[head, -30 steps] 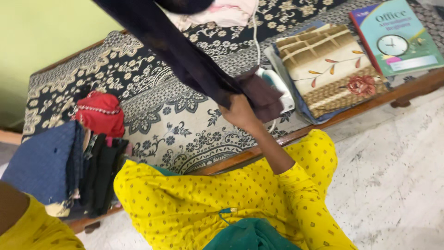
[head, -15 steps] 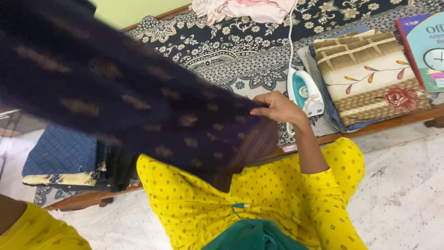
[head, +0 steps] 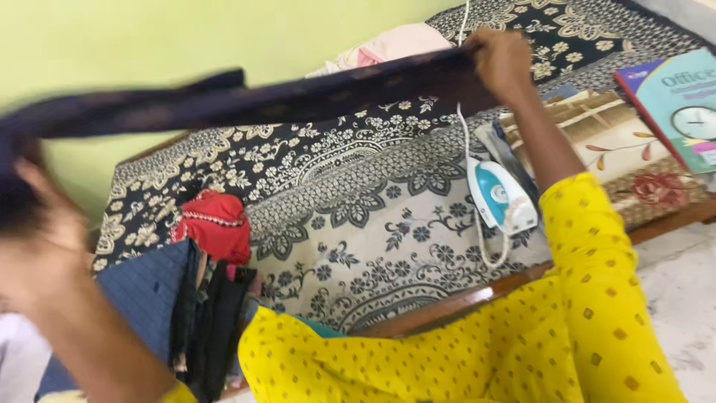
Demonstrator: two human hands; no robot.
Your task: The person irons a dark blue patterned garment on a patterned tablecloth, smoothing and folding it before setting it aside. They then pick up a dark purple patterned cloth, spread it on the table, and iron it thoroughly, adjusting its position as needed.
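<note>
The dark cloth point(head: 246, 101) stretches taut between both hands above the patterned bed cover point(head: 358, 224). The right hand point(head: 501, 60) has its grip clamped on one end. The blurred left hand point(head: 37, 239) holds the other end.

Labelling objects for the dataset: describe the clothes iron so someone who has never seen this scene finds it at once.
Start at the low wooden bed covered by a black-and-cream floral bedspread. Near its front edge, just left of the right hand's yellow sleeve, lies the iron, with a white cord running up from it. It is the only hard, glossy white-and-teal thing there; its neighbours are the folded floral cloth and a book.
</note>
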